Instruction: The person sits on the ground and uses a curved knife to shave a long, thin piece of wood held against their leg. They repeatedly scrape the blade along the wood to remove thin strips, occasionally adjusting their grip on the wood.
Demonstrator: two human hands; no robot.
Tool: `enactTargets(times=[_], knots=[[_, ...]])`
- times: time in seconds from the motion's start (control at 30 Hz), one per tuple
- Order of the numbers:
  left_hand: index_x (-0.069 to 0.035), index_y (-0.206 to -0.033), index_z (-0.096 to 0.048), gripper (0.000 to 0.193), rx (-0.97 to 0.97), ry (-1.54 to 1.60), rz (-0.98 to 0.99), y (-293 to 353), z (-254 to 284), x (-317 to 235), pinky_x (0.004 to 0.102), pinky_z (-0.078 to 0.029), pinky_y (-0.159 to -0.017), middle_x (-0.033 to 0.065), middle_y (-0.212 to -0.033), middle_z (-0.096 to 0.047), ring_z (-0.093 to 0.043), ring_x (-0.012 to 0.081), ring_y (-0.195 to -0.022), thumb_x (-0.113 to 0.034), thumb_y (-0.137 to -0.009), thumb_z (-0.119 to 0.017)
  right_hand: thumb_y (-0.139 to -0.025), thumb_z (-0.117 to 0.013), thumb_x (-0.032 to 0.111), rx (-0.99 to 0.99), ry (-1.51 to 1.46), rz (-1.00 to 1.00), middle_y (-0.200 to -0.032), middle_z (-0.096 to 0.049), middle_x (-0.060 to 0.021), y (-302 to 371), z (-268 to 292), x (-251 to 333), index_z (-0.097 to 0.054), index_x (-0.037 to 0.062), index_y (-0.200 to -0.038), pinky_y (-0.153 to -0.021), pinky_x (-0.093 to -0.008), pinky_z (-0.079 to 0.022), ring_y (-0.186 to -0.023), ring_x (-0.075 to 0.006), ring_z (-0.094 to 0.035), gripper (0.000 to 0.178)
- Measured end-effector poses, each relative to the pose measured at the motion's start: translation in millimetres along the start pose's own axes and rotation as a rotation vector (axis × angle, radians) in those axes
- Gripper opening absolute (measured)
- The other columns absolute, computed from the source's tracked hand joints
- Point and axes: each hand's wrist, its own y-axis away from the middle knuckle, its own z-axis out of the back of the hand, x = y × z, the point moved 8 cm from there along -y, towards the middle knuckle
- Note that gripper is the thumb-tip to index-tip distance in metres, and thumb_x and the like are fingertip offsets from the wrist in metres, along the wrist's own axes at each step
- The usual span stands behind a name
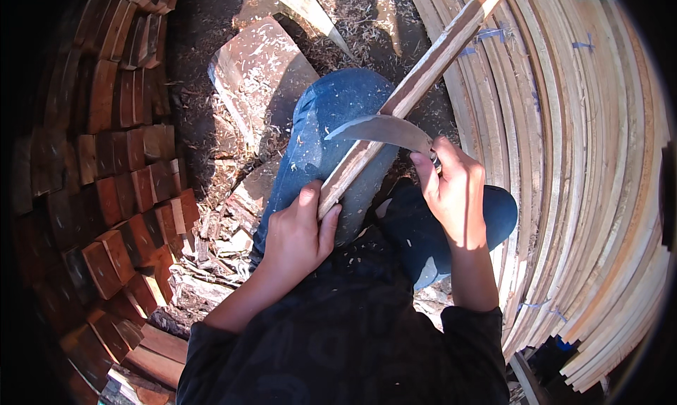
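My left hand (300,225) is closed around the near end of a long wooden strip (416,84). The strip slants up and to the right over my knee, brown along its face with paler edges, and its far end runs out at the top. In my right hand (455,183) is a curved sickle (384,131), gripped near the base of its blade; most of its handle is hidden by the fingers. The blade lies across the strip, its tip pointing left over my jeans (338,102). Small wood shavings dot the denim.
Stacked reddish-brown wood blocks (116,193) rise on the left. Along the right lie many long pale wooden strips (564,158), some tied with blue bands. A wide wood slab (261,66) rests ahead among shavings, beside a pointed pale piece (307,10).
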Motion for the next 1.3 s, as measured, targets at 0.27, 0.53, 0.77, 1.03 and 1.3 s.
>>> enactTargets(times=[0.27, 0.53, 0.77, 1.03, 1.3], knots=[[0.004, -0.113, -0.049, 0.035, -0.012, -0.032, -0.01, 1.9, 0.3, -3.3, 0.0442, -0.05, -0.055, 0.021, -0.075, -0.062, -0.063, 0.0385, -0.061, -0.014, -0.086, -0.064, -0.077, -0.074, 0.044, -0.161, 0.234, -0.037, -0.053, -0.053, -0.0127, -39.6, 33.9, -46.6, -0.055, 0.0038, -0.066, -0.045, -0.0368, -0.042, -0.047, -0.03, -0.055, 0.046], [0.004, -0.114, -0.049, 0.035, 0.003, -0.015, 0.005, -3.2, -0.3, -1.9, 0.0445, -0.05, -0.055, 0.0212, -0.075, -0.062, -0.063, 0.0383, -0.062, -0.014, -0.087, -0.064, -0.081, -0.07, 0.048, -0.022, 0.193, 0.112, -0.055, -0.055, -0.0106, -29.1, 15.2, -6.7, -0.056, 0.0059, -0.067, -0.044, -0.0383, -0.045, -0.048, -0.029, -0.061, 0.047], [0.006, -0.113, -0.048, 0.035, 0.029, -0.015, 0.0, -3.0, -3.1, -3.8, 0.0442, -0.05, -0.055, 0.0222, -0.076, -0.062, -0.063, 0.0387, -0.062, -0.014, -0.087, -0.063, -0.088, -0.063, 0.046, -0.303, 0.053, -0.379, -0.046, -0.046, -0.016, -80.7, 70.4, -92.6, -0.065, -0.0009, -0.073, -0.043, -0.0391, -0.035, -0.042, -0.0329, -0.047, 0.05], [0.006, -0.113, -0.048, 0.036, 0.019, -0.006, 0.008, -3.5, -0.5, 2.2, 0.0435, -0.05, -0.055, 0.0221, -0.076, -0.062, -0.064, 0.0383, -0.062, -0.014, -0.087, -0.063, -0.082, -0.068, 0.05, -0.099, 0.16, 0.002, -0.052, -0.053, -0.0156, -54.5, 28.0, -33.2, -0.055, 0.0034, -0.064, -0.046, -0.0392, -0.045, -0.047, -0.0335, -0.057, 0.052], [0.004, -0.113, -0.049, 0.035, -0.012, -0.031, -0.005, -2.4, -0.5, -5.1, 0.0445, -0.05, -0.056, 0.0223, -0.076, -0.062, -0.063, 0.0392, -0.063, -0.014, -0.087, -0.063, -0.091, -0.062, 0.038, -0.131, -0.055, -0.312, -0.053, -0.049, -0.0198, -48.7, 34.1, -80.5, -0.061, -0.0011, -0.074, -0.048, -0.0375, -0.04, -0.047, -0.0352, -0.051, 0.043]])
